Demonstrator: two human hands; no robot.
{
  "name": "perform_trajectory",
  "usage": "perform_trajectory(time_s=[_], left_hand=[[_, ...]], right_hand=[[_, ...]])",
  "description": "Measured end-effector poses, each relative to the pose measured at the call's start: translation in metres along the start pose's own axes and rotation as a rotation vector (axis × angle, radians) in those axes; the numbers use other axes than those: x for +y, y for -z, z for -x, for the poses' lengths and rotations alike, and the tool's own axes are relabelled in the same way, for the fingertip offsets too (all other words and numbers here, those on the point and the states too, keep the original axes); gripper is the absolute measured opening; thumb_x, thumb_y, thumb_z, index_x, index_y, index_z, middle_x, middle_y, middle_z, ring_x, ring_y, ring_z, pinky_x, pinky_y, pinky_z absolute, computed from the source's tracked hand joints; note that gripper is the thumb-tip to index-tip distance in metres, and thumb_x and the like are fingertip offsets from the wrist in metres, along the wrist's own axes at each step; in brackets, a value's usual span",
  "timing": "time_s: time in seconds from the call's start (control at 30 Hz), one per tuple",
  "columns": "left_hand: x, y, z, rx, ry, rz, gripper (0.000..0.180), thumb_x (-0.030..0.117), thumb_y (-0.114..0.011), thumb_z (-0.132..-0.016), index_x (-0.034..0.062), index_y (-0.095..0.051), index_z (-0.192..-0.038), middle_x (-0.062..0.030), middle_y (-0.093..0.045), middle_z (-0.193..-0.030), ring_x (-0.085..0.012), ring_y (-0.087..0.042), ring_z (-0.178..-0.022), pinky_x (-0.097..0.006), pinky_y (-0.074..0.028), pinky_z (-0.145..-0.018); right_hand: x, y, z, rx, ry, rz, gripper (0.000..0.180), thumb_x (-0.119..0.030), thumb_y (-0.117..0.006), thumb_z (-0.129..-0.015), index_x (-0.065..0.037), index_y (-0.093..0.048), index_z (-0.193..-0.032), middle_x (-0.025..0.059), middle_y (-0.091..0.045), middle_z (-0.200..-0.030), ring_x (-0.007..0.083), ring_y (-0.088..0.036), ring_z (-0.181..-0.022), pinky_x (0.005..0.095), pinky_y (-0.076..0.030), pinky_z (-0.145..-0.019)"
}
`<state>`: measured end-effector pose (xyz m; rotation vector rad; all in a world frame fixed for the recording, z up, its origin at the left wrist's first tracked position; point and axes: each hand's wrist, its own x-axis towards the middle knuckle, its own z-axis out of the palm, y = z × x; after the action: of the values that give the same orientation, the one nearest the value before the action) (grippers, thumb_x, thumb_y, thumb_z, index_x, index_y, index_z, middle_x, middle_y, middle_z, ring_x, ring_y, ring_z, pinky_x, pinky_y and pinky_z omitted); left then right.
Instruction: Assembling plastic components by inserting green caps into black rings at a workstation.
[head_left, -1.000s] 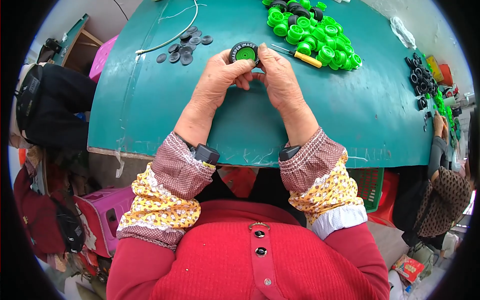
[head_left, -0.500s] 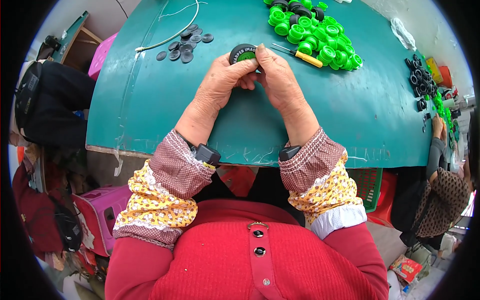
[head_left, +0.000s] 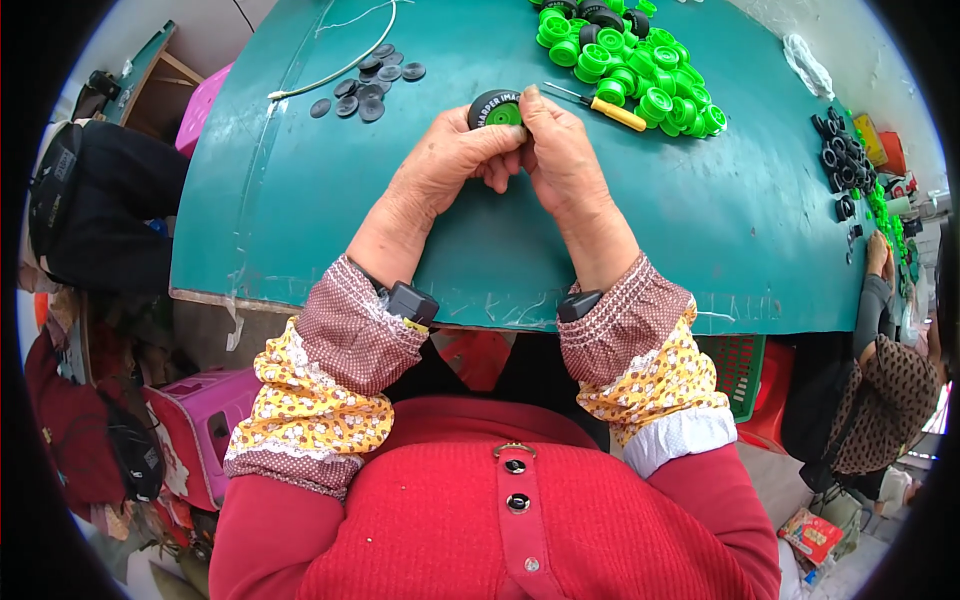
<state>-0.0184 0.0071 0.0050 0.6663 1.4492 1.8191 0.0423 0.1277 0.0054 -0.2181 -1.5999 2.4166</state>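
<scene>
1. Green table [head_left: 300, 230]: bore everything listed.
2. Heap of green wheel hubs [head_left: 625, 70]: lay beyond the hands, to the right.
3. Left hand [head_left: 450, 160]: fingers curled shut round the toy wheel from its left.
4. Right hand [head_left: 560, 150]: fingertips pinched onto the wheel's right edge; both hands equally close.
5. Toy wheel [head_left: 497, 108]: black tyre, green hub, held above the table, its axle line pointing roughly toward the person.
6. Yellow-handled screwdriver [head_left: 595, 102]: just right of the wheel, untouched.

Red knit top w/ button placket, yellow floral oversleeves, brown dotted cuffs, black wrist devices
</scene>
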Motion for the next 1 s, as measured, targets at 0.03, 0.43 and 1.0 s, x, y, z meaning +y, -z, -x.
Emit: perform_trajectory(time_s=[0.03,0.43,1.0], left_hand=[[0.001,0.001,0.001,0.022,0.003,-0.018,0.019,0.021,-0.06,-0.079,0.002,-0.057,-0.081,-0.0041,-0.057,-0.064,-0.0092,-0.052,-0.048,-0.019,-0.042,-0.044],[0.007,0.006,0.001,0.236,-0.075,0.077,0.025,0.025,-0.059,-0.08,0.0014,-0.058,-0.087,-0.0071,-0.06,-0.07,-0.0109,-0.057,-0.054,-0.019,-0.045,-0.05],[0.003,-0.007,0.001,0.091,0.034,0.098,0.019,0.014,-0.058,-0.079,-0.0035,-0.056,-0.087,-0.0119,-0.062,-0.075,-0.015,-0.062,-0.061,-0.022,-0.05,-0.057]], right_hand=[[0.0,0.002,-0.001,-0.097,-0.027,-0.068,0.03,-0.03,-0.044,-0.091,-0.004,-0.053,-0.079,0.0015,-0.053,-0.066,0.0085,-0.045,-0.051,0.0229,-0.038,-0.048],[0.002,-0.002,-0.005,-0.054,-0.019,-0.107,0.027,-0.03,-0.055,-0.085,-0.006,-0.055,-0.096,0.0006,-0.057,-0.086,0.0098,-0.051,-0.08,0.0264,-0.041,-0.072],[0.002,-0.006,-0.001,0.043,-0.044,-0.109,0.031,-0.031,-0.042,-0.091,-0.003,-0.055,-0.086,0.0032,-0.056,-0.077,0.0088,-0.052,-0.064,0.0217,-0.046,-0.057]])
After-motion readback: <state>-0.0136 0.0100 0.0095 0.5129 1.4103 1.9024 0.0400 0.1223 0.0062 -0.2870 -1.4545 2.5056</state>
